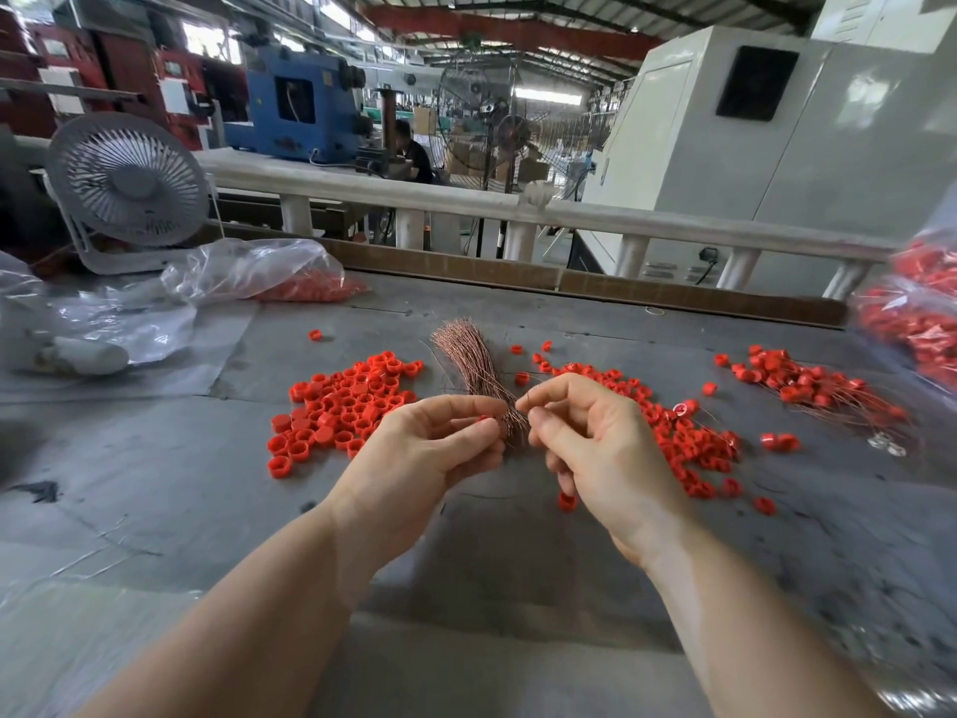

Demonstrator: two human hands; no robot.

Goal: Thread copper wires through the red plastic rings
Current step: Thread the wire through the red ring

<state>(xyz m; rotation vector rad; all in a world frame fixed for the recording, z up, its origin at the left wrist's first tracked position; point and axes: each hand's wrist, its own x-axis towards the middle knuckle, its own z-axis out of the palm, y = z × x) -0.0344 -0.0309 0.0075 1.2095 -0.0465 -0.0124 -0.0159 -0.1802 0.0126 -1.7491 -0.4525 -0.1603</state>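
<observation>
A bundle of thin copper wires [466,355] lies on the grey table [155,484], fanning away from me. My left hand [430,458] pinches a small red ring [482,418] between thumb and fingers, right beside the bundle's near end. My right hand [595,448] pinches a single fine copper wire [524,399] at its fingertips, close to the ring. A pile of loose red rings [342,406] sits to the left of the hands. Rings with wires through them [694,437] lie to the right, with another heap [808,386] farther right.
A white desk fan [127,184] stands at the back left. Clear plastic bags [248,272], one holding red rings, lie at the left. Bagged red rings [922,313] fill the right edge. A white railing [466,204] runs behind the table. One ring [567,501] lies under my right wrist.
</observation>
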